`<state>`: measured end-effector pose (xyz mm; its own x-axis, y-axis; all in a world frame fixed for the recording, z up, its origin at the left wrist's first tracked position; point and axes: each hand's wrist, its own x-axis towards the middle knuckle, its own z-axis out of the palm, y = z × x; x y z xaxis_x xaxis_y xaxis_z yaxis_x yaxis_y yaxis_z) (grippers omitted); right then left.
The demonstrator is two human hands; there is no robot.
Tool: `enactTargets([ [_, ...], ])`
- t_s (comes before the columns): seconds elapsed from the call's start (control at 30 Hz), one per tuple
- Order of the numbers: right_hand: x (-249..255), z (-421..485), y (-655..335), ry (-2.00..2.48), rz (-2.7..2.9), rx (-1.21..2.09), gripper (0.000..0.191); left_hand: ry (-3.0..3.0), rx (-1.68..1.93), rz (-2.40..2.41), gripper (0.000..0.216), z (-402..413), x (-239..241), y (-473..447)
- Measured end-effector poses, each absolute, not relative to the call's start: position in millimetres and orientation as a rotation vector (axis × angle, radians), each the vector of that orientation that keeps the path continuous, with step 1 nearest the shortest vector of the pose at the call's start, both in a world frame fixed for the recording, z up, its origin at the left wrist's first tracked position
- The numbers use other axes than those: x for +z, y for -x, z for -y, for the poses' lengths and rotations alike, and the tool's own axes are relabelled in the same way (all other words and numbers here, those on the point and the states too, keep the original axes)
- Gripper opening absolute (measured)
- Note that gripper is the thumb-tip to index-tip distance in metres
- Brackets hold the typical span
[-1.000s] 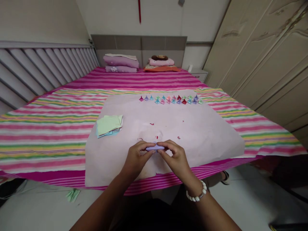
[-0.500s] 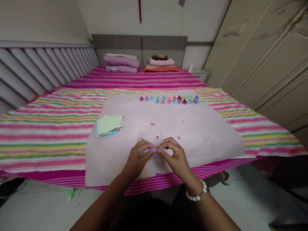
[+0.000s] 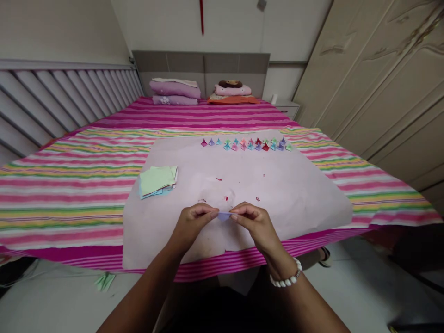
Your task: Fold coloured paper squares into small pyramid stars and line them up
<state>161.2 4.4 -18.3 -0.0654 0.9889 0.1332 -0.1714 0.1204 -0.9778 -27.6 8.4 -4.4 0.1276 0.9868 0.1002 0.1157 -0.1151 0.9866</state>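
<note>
A small folded sheet of lavender paper (image 3: 224, 215) is stretched between my hands, its middle hanging as a downward triangle. My left hand (image 3: 194, 222) pinches its left end between thumb and fingers. Its right end is pinched by my right hand (image 3: 252, 224), whose wrist wears a white bead bracelet (image 3: 287, 280). Both hands hover over a large pale paper sheet (image 3: 294, 194) on the bed. Just beyond the fingers lie small red paper scraps (image 3: 226, 198). The fingertips cover the ends of the folded paper.
Small folded paper shapes (image 3: 243, 145) in many colours stand in rows at the sheet's far edge. To the left lies a stack of green and blue paper (image 3: 158, 180). Folded bedding (image 3: 175, 90) rests by the headboard. A green paper piece (image 3: 104, 280) is on the floor.
My hands have moved apart, and the lavender paper has turned from edge-on to show a triangular face between them. The stack, scraps and folded shapes stay in place.
</note>
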Motion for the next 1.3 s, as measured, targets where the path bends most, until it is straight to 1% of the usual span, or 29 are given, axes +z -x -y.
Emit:
enactTargets([
  [0.17, -18, -5, -159, 0.936, 1.093, 1.29, 0.007, -1.285, 1.21, -1.149, 0.016, -10, -11, 24],
  [0.3, -19, -6, -154, 0.94, 1.004, 1.29, 0.007, -1.262, 1.12, -1.048, 0.027, -8, -17, 14],
  [0.4, -21, -6, -151, 0.961, 0.978, 1.252, 0.008, -1.221, 1.117, -1.095, 0.022, -5, -19, 6],
  [0.67, -24, -4, -152, 0.999, 1.045, 1.168, 0.012, -1.116, 1.164, -1.166, 0.025, -8, -17, 6],
  [0.73, -21, -4, -153, 0.955, 1.106, 1.228, 0.014, -1.162, 1.136, -1.138, 0.025, -9, -15, 10],
  [0.87, -12, -4, -154, 0.934, 1.078, 1.391, 0.026, -1.27, 1.018, -1.05, 0.025, -9, -13, 18],
  [1.1, -11, -3, -154, 0.937, 1.102, 1.475, 0.018, -1.383, 0.934, -1.002, 0.021, -7, -12, 21],
  [1.3, -10, -3, -155, 0.926, 1.086, 1.543, 0.018, -1.438, 0.911, -0.992, 0.022, -8, -9, 24],
])
